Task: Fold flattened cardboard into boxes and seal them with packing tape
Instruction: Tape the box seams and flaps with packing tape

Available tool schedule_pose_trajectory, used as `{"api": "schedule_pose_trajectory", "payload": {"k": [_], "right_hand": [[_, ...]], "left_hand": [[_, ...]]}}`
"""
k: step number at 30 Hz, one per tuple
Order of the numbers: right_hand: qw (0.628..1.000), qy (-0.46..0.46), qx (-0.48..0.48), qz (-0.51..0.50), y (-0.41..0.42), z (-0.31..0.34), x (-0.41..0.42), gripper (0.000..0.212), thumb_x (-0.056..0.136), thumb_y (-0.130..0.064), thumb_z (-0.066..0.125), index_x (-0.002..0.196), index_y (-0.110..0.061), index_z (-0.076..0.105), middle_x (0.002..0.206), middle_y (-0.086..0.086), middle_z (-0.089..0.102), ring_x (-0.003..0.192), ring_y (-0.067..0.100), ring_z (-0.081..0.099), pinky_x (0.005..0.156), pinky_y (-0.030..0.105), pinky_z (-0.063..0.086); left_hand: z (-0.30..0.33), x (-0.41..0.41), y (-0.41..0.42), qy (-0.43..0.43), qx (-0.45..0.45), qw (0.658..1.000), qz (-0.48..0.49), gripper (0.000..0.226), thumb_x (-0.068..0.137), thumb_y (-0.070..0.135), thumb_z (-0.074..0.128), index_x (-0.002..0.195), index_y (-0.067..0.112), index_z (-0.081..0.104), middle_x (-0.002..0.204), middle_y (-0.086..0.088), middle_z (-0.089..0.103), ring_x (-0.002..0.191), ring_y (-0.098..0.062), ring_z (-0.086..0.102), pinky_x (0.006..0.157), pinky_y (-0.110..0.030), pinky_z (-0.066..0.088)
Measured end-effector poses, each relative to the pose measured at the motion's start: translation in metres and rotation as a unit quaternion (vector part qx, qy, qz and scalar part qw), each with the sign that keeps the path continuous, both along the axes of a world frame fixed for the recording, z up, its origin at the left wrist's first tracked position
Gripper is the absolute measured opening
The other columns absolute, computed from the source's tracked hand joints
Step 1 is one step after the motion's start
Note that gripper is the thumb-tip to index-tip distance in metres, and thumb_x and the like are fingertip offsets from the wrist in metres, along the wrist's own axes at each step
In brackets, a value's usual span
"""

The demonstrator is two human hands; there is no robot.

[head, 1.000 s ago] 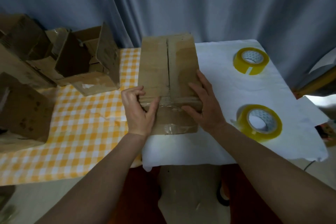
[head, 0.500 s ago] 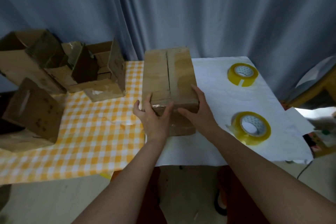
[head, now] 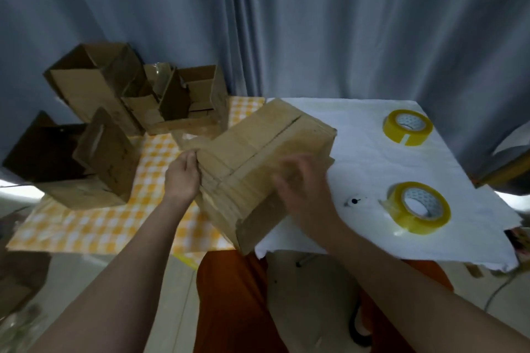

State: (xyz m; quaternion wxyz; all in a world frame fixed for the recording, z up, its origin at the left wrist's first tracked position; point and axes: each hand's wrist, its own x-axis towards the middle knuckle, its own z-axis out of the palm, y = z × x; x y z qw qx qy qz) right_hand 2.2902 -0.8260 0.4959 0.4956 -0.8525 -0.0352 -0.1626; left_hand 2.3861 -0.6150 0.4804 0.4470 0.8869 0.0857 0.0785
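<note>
The box [head: 266, 163] sits at the near middle of the tabletop [head: 370, 157], straddling the checked cloth [head: 94, 226] and the white cloth, with its near corner over the edge. It lies directly between the 2 hands. Its long axis runs from about 7 o'clock near the person to about 1 o'clock at the far end, so it is skewed to the tabletop's edge. The flap seam on top follows that same line and points toward 1 o'clock. The left hand [head: 183, 178] is against the box's left side at about 9 o'clock from its centre, fingers curled on the edge, gripping it. The right hand [head: 304, 189] lies on the near right part of the top; it is blurred, so I cannot tell whether its fingers grip or lie flat. Both hands are equally close. 2 tape rolls, [head: 408, 126] at 2 o'clock and [head: 418, 208] at 3 o'clock, lie nearer the right hand, which probably suits fetching tape. Open boxes [head: 137, 100] stand at 10 o'clock.
</note>
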Motion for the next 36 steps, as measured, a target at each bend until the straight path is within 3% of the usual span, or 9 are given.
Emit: {"api": "schedule_pose_trajectory", "payload": {"k": [5,7,9,15,18,22,24,31,36], "right_hand": [[0.961,0.024,0.012,-0.276,-0.052,0.012,0.07,0.053,0.083,-0.027,0.046,0.132,-0.004,0.042,0.137,0.015,0.039,0.128,0.029,0.032,0.102,0.023,0.019],[0.951,0.154,0.101,-0.249,-0.071,0.009,0.091,0.057,0.091,-0.03,0.052,0.14,-0.009,0.034,0.144,0.01,0.036,0.13,0.027,0.033,0.107,0.034,0.027],[0.942,0.236,0.142,-0.193,-0.078,0.003,0.097,0.045,0.092,-0.031,0.051,0.132,-0.011,0.044,0.131,0.008,0.048,0.112,0.024,0.046,0.092,0.035,0.04],[0.941,0.154,0.18,-0.24,-0.082,0.007,0.081,0.024,0.087,-0.025,0.06,0.102,-0.012,0.048,0.103,0.004,0.051,0.094,0.019,0.048,0.083,0.034,0.044],[0.942,0.101,0.228,-0.226,-0.073,0.02,0.053,0.023,0.087,-0.024,0.064,0.101,-0.01,0.052,0.091,-0.002,0.054,0.086,0.013,0.052,0.071,0.02,0.043],[0.959,0.105,0.204,-0.167,-0.046,0.023,0.005,0.012,0.088,-0.022,0.064,0.095,-0.013,0.061,0.087,-0.005,0.06,0.08,0.006,0.055,0.065,0.017,0.041],[0.958,0.152,0.196,-0.144,-0.037,0.015,-0.014,0.011,0.09,-0.023,0.062,0.092,-0.012,0.063,0.089,-0.003,0.062,0.082,0.007,0.055,0.064,0.02,0.039],[0.901,0.227,0.28,-0.242,-0.086,-0.03,0.007,0.021,0.093,-0.03,0.055,0.105,-0.012,0.056,0.108,0.012,0.064,0.096,0.027,0.063,0.09,0.047,0.051],[0.926,0.207,0.262,-0.177,-0.091,-0.025,0.045,0.059,0.094,-0.041,0.052,0.145,-0.019,0.031,0.15,0.002,0.034,0.134,0.023,0.036,0.11,0.047,0.034]], "left_hand": [[-0.022,-0.041,-0.016,-0.015,-0.121,0.988,0.093,0.078,0.095,0.058,0.037,0.153,0.011,0.016,0.157,-0.008,0.026,0.143,-0.025,0.027,0.116,-0.045,0.028],[-0.034,-0.072,-0.034,-0.015,-0.184,0.979,0.09,0.082,0.091,0.064,0.039,0.153,0.016,0.017,0.153,0.005,0.029,0.142,-0.02,0.029,0.115,-0.042,0.03],[-0.04,-0.093,-0.052,-0.041,-0.231,0.971,0.037,0.075,0.089,0.064,0.047,0.15,0.026,0.025,0.144,0.02,0.036,0.136,-0.014,0.039,0.109,-0.033,0.036],[-0.028,-0.057,-0.042,-0.021,-0.189,0.981,0.041,0.064,0.089,0.059,0.052,0.142,0.026,0.042,0.138,0.001,0.051,0.124,-0.02,0.05,0.103,-0.046,0.045],[-0.01,-0.012,-0.021,-0.047,-0.189,0.975,0.108,0.063,0.076,0.066,0.051,0.123,0.023,0.06,0.124,-0.006,0.057,0.109,-0.023,0.058,0.096,-0.047,0.05],[-0.002,0.019,-0.019,-0.069,-0.27,0.935,0.22,0.046,0.083,0.038,0.066,0.121,0.018,0.05,0.12,-0.005,0.054,0.106,-0.024,0.057,0.095,-0.039,0.049],[-0.008,0.016,-0.03,-0.033,-0.304,0.927,0.218,0.057,0.084,0.031,0.068,0.13,0.016,0.039,0.121,-0.005,0.05,0.105,-0.024,0.056,0.09,-0.035,0.05],[-0.026,0.001,-0.055,0.081,-0.39,0.899,0.184,0.103,0.079,0.054,0.069,0.153,0.02,0.007,0.144,-0.009,0.043,0.124,-0.031,0.051,0.101,-0.047,0.047],[-0.029,-0.035,-0.08,0.067,-0.356,0.925,0.117,0.111,0.056,0.067,0.074,0.147,0.029,0.023,0.141,0.002,0.048,0.126,-0.024,0.05,0.106,-0.05,0.042]]}}
